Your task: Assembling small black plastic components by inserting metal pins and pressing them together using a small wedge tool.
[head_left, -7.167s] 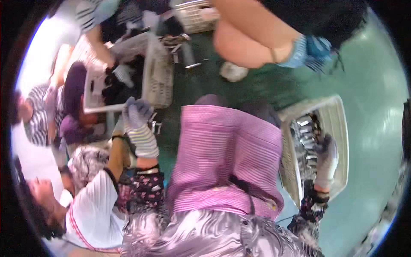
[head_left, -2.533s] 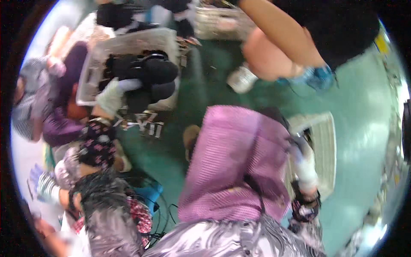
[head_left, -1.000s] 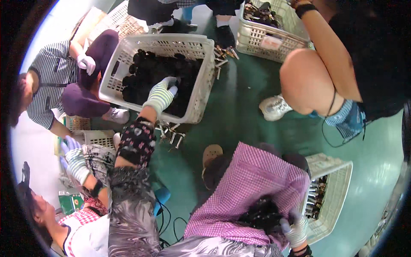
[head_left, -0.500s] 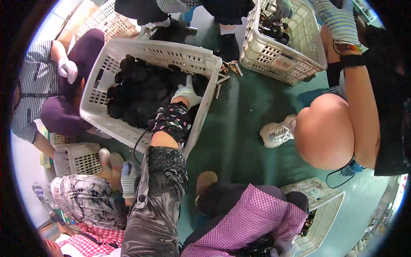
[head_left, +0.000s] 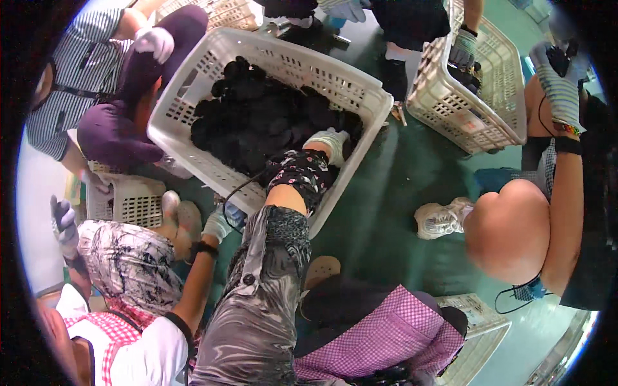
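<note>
Co-workers crowd the left edge: a person in a striped shirt (head_left: 71,77) sits at upper left with a gloved hand (head_left: 153,42) raised, and below, a person in a patterned top (head_left: 129,264) reaches a gloved hand (head_left: 215,225) toward a small white crate (head_left: 125,201) on the green floor (head_left: 386,193). Next comes the large white basket (head_left: 270,61), tilted across the upper middle and heaped with black parts (head_left: 257,122). The person's own left arm, in a shiny grey sleeve (head_left: 264,283) and a flowered cuff, runs up from the lower edge over the basket's near wall; the gloved left hand (head_left: 328,143) rests on the black parts at the pile's right end, fingers curled down into them, though whether they grip one I cannot tell. The right hand is hidden at the lower edge beneath the pink checked cloth (head_left: 386,334), so its fingers cannot be judged. Further right stands a second white basket (head_left: 470,90), with another person's gloved hand (head_left: 462,48) inside it, and a bare knee (head_left: 508,231) beside a white shoe (head_left: 441,219)
</note>
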A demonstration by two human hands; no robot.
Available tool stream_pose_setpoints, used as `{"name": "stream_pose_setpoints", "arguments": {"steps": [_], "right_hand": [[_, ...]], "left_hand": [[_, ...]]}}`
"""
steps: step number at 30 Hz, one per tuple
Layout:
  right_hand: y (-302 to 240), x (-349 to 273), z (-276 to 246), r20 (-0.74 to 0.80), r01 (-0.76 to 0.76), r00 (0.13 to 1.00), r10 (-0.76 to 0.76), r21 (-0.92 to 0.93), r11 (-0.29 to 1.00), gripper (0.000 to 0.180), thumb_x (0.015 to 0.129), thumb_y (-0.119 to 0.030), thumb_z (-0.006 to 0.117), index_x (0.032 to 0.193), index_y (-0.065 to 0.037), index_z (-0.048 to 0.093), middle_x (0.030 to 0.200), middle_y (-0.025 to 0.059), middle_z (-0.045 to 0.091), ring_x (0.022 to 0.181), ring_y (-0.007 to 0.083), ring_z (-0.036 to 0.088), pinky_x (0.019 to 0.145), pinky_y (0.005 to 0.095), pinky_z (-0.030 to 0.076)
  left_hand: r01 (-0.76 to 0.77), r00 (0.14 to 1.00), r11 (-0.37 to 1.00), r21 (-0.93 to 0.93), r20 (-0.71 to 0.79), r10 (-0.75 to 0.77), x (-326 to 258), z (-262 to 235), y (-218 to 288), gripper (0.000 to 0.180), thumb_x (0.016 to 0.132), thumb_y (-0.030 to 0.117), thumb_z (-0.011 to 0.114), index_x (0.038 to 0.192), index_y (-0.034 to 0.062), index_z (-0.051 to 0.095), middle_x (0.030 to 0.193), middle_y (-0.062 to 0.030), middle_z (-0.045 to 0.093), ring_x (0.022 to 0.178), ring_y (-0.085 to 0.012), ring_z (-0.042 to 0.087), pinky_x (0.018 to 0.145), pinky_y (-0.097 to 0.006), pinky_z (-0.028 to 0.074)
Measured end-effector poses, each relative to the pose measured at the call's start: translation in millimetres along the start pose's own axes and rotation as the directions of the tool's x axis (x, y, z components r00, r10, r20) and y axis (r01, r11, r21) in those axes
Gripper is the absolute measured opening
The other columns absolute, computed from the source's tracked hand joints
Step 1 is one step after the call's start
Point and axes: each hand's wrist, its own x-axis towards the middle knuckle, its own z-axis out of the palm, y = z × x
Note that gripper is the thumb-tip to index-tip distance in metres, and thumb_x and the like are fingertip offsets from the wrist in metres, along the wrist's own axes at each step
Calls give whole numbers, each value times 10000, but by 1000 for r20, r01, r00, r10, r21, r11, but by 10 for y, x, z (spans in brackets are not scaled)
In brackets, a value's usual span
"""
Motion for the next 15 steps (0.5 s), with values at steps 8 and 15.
{"name": "stream_pose_setpoints", "arguments": {"steps": [8,15], "right_hand": [[196,-144,8,-55,-75,996,77,35,997,370,816,-274,619,1066,-9,553,953,131,582,871,282,557,777,373,445],[121,-276,91,-64,-33,997,34,25,999,363,827,-254,614,1084,-8,542,988,125,580,897,263,557,807,358,443]], "left_hand": [[-169,986,980,105,16,169,468,365,-314,509,755,285,602,1211,76,521,1189,-174,546,1100,-268,531,883,-379,441],[-72,971,989,126,235,40,-125,349,-464,645,685,294,662,1266,87,474,1218,-158,531,1082,-269,542,837,-396,469]]}}
